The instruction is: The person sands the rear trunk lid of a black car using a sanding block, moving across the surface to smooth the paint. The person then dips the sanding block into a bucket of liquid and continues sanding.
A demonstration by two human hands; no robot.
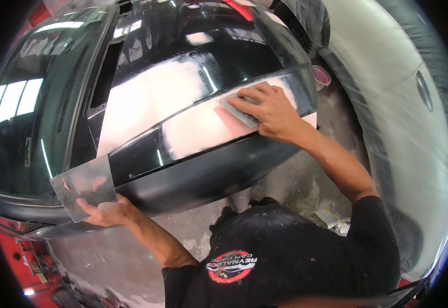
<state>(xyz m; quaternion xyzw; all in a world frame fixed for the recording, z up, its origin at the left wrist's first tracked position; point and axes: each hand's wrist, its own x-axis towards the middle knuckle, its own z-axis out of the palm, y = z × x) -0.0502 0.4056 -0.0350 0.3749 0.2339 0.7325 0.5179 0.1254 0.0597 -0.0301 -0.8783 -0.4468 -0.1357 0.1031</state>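
My left hand (103, 211) grips the lower edge of a square grey mixing board (84, 180), thumb on its face. A few pinkish smears show on the board. My right hand (274, 112) presses a flat grey filler spreader (244, 116) against the black car fender (134, 163), fingers spread over its top. Beneath and around the spreader lies a pale pink patch of body filler (190, 132), with a darker pink streak beside the tool. A larger pale pink filler patch (154, 95) covers part of the black hood (234, 59) beyond the fender seam.
The windshield (34, 113) is at the left. Another car, wrapped in clear plastic (388, 97), stands close on the right. Between the cars, a small tub with pink content (321, 76) sits low. Crumpled material (337, 222) lies on the stained concrete floor (131, 251).
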